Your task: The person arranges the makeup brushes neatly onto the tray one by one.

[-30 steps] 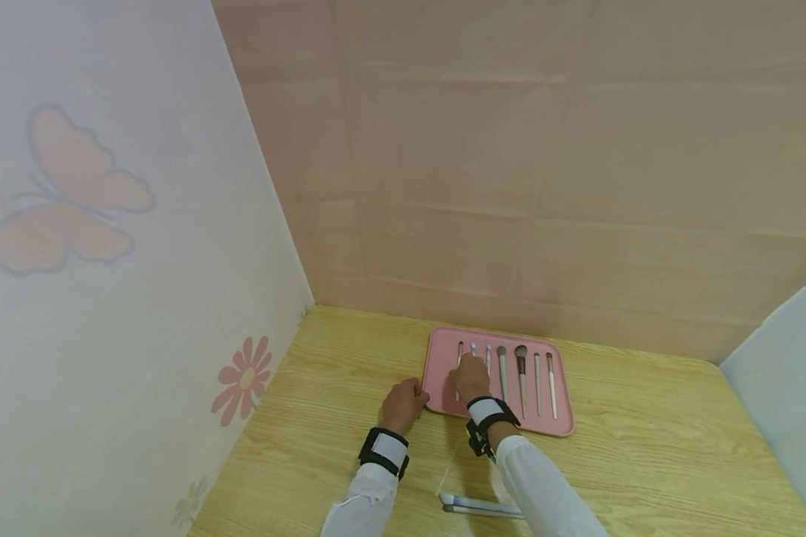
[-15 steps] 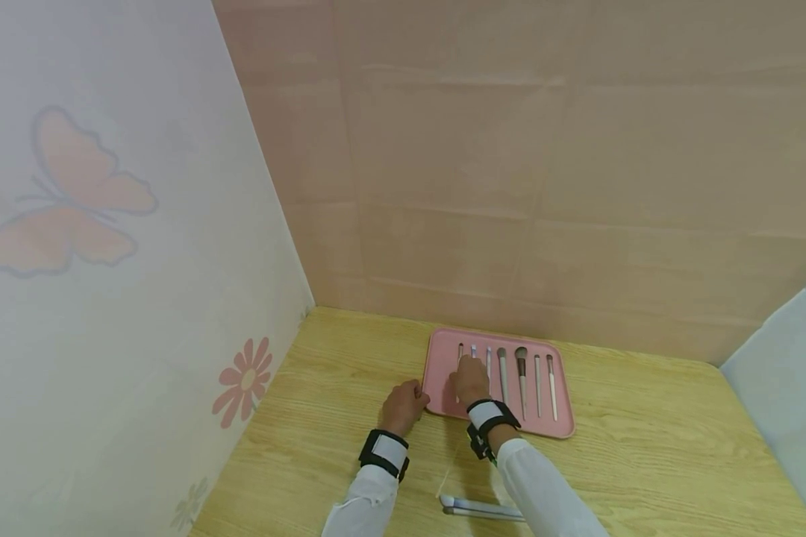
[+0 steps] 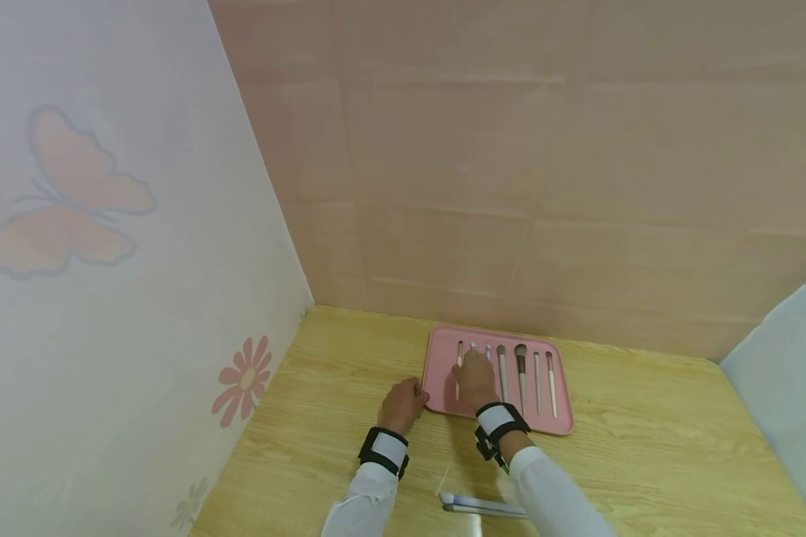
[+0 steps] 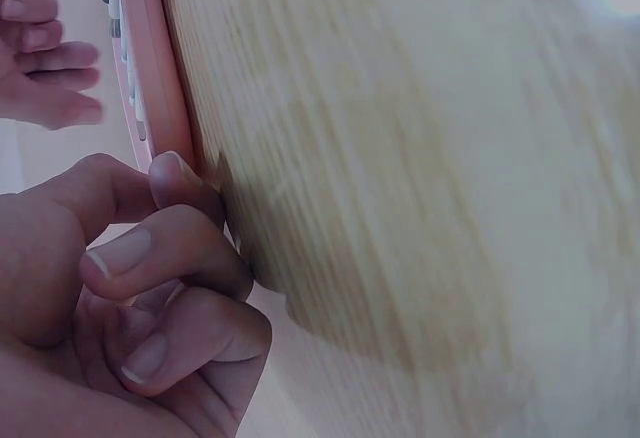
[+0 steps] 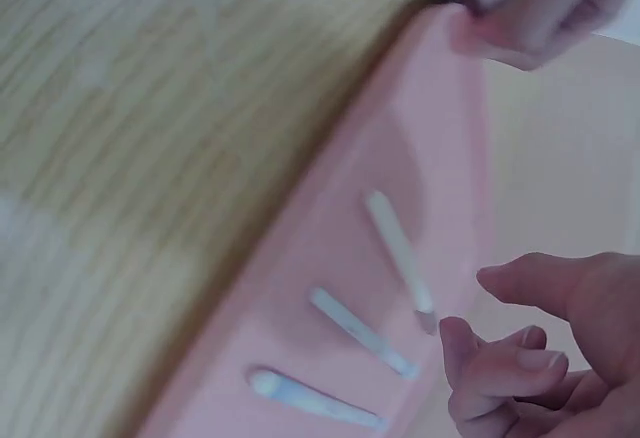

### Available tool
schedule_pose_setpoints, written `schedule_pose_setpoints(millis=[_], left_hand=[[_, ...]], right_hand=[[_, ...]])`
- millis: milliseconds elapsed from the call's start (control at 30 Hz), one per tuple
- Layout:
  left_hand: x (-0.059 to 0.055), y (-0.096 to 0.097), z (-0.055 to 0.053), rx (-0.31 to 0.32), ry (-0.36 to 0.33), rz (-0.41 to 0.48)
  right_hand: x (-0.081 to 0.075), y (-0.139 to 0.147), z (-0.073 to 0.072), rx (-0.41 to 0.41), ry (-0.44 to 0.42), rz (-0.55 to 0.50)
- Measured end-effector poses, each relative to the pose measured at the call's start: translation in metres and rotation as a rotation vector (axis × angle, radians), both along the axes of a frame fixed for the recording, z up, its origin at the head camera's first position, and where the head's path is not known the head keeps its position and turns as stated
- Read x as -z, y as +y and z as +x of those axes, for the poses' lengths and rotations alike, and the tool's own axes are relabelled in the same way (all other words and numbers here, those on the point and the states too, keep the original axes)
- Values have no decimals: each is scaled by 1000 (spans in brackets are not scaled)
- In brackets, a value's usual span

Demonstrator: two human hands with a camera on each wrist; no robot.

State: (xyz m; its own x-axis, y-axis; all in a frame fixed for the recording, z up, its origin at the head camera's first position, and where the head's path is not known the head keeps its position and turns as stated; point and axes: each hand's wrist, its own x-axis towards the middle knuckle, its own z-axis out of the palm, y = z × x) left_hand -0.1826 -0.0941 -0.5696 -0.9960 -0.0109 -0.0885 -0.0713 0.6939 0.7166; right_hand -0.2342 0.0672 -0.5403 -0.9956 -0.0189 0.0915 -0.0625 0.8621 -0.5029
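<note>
A pink tray (image 3: 442, 369) holds a row of makeup brushes, laid roughly parallel. My left hand (image 3: 403, 406) grips the tray's near left corner, its other fingers curled in the left wrist view. Over the left part of the tray is my right hand (image 3: 477, 380), partly covering two brushes with bluish tips. In the right wrist view, the right thumb and fingertips are spread apart with nothing between them. Close to those fingers lies a slim white brush (image 5: 402, 248) on the tray; a shorter brush (image 5: 360, 330) and a bluish brush (image 5: 310, 398) lie beside it.
Two more brushes (image 3: 483, 509) lie on the wooden table (image 3: 658, 447) near its front, partly hidden by the right sleeve. A beige backdrop (image 3: 443, 186) stands behind the tray. A white panel with flower and butterfly prints (image 3: 141, 335) borders the left side.
My right hand has shifted slightly right and its wrist has turned, showing more of the leftmost brush. The left hand stays at the tray corner.
</note>
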Motion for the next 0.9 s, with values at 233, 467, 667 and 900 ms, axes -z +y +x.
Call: schedule_pose_setpoints(millis=[233, 467, 667, 900], left_hand=[[-3, 2, 0, 2, -8, 8], [-1, 2, -1, -2, -1, -21], [-6, 3, 1, 0, -11, -6], [-8, 4, 2, -2, -27, -13]], right_hand=[[-28, 19, 8, -50, 29, -49], [-67, 47, 24, -185, 97, -39], [-90, 67, 41, -354, 44, 15], [-102, 80, 64, -463, 24, 37]])
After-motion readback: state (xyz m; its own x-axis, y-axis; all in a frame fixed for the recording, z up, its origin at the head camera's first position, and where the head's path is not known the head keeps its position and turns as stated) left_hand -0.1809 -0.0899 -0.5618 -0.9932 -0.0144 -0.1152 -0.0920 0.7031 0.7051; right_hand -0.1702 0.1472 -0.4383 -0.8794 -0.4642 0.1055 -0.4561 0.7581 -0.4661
